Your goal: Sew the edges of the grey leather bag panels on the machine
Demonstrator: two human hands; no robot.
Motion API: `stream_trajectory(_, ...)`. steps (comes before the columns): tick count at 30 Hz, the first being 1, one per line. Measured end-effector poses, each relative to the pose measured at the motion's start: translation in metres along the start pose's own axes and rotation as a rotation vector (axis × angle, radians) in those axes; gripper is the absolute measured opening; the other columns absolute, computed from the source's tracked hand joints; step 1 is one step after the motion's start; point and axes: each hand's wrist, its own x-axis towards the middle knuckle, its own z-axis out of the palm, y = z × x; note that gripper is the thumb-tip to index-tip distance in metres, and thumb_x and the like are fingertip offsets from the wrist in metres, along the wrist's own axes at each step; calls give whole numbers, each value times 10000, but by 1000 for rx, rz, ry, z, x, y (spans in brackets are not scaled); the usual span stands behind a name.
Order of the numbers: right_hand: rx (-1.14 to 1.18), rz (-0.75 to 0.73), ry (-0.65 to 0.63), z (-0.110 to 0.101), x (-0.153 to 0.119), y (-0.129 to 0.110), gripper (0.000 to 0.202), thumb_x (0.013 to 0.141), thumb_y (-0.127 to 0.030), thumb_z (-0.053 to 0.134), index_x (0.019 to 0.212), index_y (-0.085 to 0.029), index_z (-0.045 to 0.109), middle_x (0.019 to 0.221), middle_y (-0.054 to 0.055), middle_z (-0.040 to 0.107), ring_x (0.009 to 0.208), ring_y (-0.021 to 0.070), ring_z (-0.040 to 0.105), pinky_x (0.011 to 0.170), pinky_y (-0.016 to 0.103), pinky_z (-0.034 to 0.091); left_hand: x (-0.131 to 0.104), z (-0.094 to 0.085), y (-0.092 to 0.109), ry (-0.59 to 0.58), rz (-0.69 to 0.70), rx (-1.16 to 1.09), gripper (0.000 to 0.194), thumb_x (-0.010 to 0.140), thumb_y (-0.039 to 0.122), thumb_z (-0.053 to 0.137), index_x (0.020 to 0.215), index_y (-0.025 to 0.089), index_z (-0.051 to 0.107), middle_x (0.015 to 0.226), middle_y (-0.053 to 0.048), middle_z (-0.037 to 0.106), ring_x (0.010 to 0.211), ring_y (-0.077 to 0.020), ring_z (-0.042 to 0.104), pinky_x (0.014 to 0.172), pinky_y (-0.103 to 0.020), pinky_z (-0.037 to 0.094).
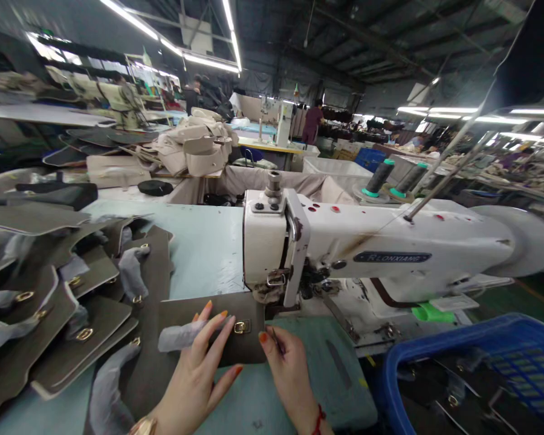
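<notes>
A dark grey-brown bag panel (pixel 249 305) lies on the sewing machine's table, its far right part under the needle area. On it sit a gold buckle (pixel 241 327) and a strap wrapped in clear plastic (pixel 174 338). My left hand (pixel 202 356) rests on the panel and strap, fingers stretched out and apart, fingertips just left of the buckle. At the panel's right edge, my right hand (pixel 288 362) is closed in a pinch, thumb at the edge. A slim dark thing shows between its fingers, too small to name. The sewing machine (pixel 272 241) stands directly beyond both hands.
Similar panels with buckles and wrapped straps (pixel 86 302) are heaped at left. A blue plastic basket (pixel 390 374) with more pieces stands at lower right. Two dark thread cones (pixel 378 179) stand behind the machine. Beige bag parts (pixel 194 151) are piled beyond; a person (pixel 313 124) stands far back.
</notes>
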Motion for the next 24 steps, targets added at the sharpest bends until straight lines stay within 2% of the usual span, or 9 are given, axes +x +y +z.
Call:
stream_trajectory(2, 0, 8, 0, 4, 0, 1, 387, 914, -456, 526, 680, -157, 600, 618, 1, 569, 580, 129, 494, 524, 207, 340, -4, -3, -5, 57, 90, -43, 750, 835, 100, 580, 1489, 263, 250, 1264, -128, 523, 1405, -384, 242, 1084, -578, 319)
stream_trajectory(4, -9, 38, 11, 6, -2, 4, 373, 914, -442, 531, 690, -152, 602, 631, 3, 577, 586, 124, 485, 530, 207, 329, -22, -5, -11, 11, 209, -56, 683, 833, 29, 539, 1439, 293, 364, 1223, -63, 568, 1405, -300, 277, 1149, -460, 259)
stream_trajectory(6, -40, 62, 18, 7, -4, 8, 372, 919, -425, 527, 675, -152, 596, 622, 2, 572, 583, 122, 474, 528, 211, 311, -39, -5, -16, -69, 241, -18, 563, 864, 116, 540, 1406, 220, 426, 1308, -73, 546, 1389, -254, 312, 1150, -343, 263)
stream_trajectory(8, -73, 64, 14, 9, -5, 8, 387, 927, -413, 513, 645, -156, 580, 595, -4, 551, 565, 117, 454, 518, 218, 285, -39, -3, -18, -92, 147, 49, 576, 889, 263, 534, 1420, 102, 378, 1444, -170, 414, 1386, -302, 305, 1110, -374, 323)
stream_trajectory(11, -61, 48, 5, 11, -3, 4, 366, 938, -405, 495, 683, -162, 594, 621, -2, 565, 577, 119, 462, 532, 217, 290, -6, -1, -20, -72, -59, 109, 727, 886, 371, 523, 1459, 27, 237, 1528, -274, 204, 1404, -427, 196, 1049, -555, 343)
stream_trajectory(13, -46, 38, 6, 11, -1, 0, 346, 943, -402, 487, 722, -164, 607, 649, 0, 576, 592, 121, 467, 545, 216, 298, 28, -2, -25, -84, 9, 109, 750, 863, 452, 552, 1463, 102, 269, 1510, -219, 304, 1405, -438, 178, 1063, -605, 291)
stream_trajectory(17, -49, 45, 7, 10, -2, -3, 391, 950, -415, 462, 679, -158, 578, 588, -20, 483, 554, 110, 393, 516, 229, 246, 73, -15, -36, -215, 259, 70, 603, 851, 558, 537, 1355, 231, 481, 1303, -97, 595, 1248, -317, 466, 1020, -447, 371)
stream_trajectory(19, -11, 69, 2, 11, -4, -3, 409, 944, -432, 460, 659, -155, 555, 586, -22, 455, 559, 109, 380, 516, 230, 241, 80, -24, -39, -265, 282, 78, 547, 849, 572, 535, 1288, 245, 550, 1235, -70, 645, 1179, -288, 512, 952, -395, 400)
stream_trajectory(24, 61, 132, 17, 15, -7, -1, 429, 930, -456, 463, 620, -161, 495, 583, -27, 404, 565, 109, 354, 520, 233, 240, 84, -35, -38, -309, 304, 68, 463, 848, 592, 523, 1167, 273, 624, 1222, -31, 662, 1131, -271, 534, 913, -378, 380)
